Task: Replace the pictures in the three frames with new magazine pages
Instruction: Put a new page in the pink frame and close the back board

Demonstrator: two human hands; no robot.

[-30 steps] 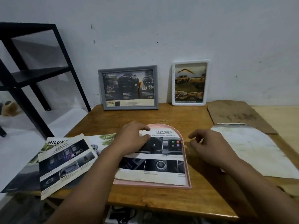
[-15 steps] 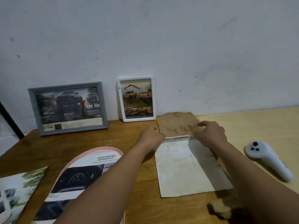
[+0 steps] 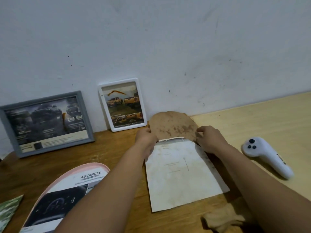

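A brown arched backing board [image 3: 173,125] lies on the wooden table [image 3: 107,153] near the wall, with a stained white page [image 3: 181,174] lying over its near part. My left hand [image 3: 145,140] grips the board's left edge. My right hand [image 3: 209,140] grips its right edge. A pink arched frame [image 3: 94,165] lies flat at the lower left with a magazine page headed ADVANCED [image 3: 67,195] on it. A grey frame [image 3: 47,123] and a white frame [image 3: 122,104] lean on the wall, each with a car picture.
A white handheld controller [image 3: 267,157] lies on the lighter tabletop at the right. A crumpled brown scrap [image 3: 223,217] sits near the front edge. Another magazine page [image 3: 8,209] shows at the lower left corner.
Both hands left the pink frame and moved right to the brown backing board, which they now grip by its edges. My view has swung to the right.
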